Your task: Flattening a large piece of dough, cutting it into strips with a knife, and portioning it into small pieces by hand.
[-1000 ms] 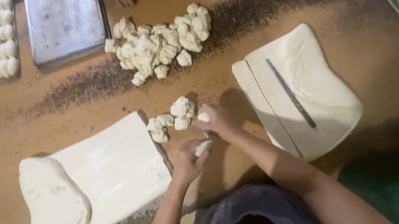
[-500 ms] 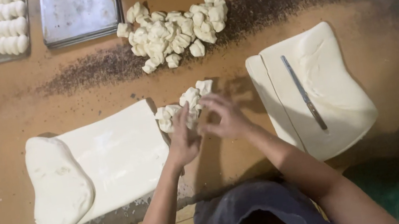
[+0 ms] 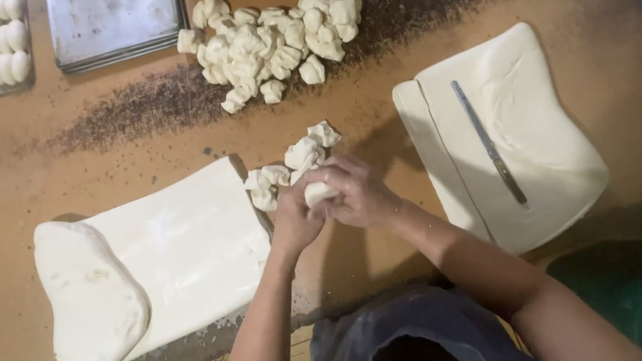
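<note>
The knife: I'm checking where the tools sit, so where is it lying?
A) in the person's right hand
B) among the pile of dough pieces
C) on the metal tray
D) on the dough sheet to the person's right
D: the knife lies flat on the right dough sheet, untouched by either hand.
</note>
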